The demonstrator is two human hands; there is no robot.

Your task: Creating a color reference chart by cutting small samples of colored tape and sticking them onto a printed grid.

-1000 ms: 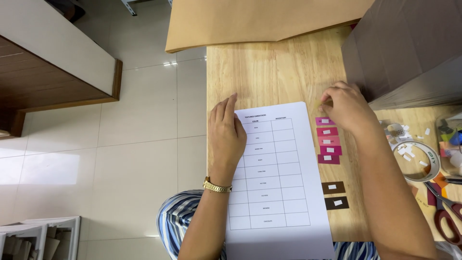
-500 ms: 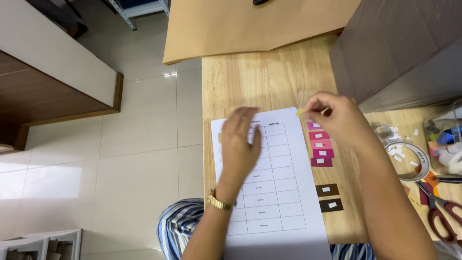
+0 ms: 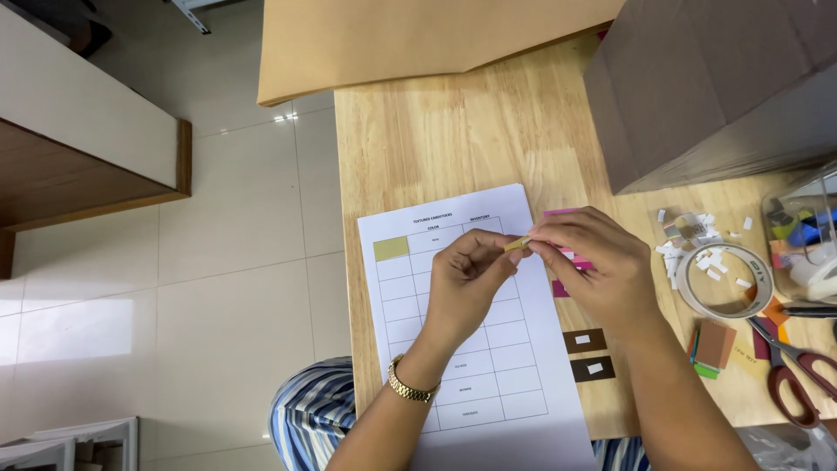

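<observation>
On the wooden table (image 3: 453, 131), one olive swatch (image 3: 391, 249) fills my white grid sheet (image 3: 475, 349) (other cells bare), while my left hand (image 3: 462, 283) and right hand (image 3: 602, 266) pinch a small tan card piece (image 3: 516, 243).

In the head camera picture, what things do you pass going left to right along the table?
White chart sheet → left hand → small yellow strip → right hand → two brown swatches → tape roll → red-handled scissors.

Table (image 3: 453, 131): light wood, smooth, matt grain. Chart sheet (image 3: 488, 384): white matt paper. Swatches (image 3: 584, 341): brown card. Tape roll (image 3: 724, 281): glossy clear plastic. Wristwatch (image 3: 408, 384): shiny gold metal.
</observation>
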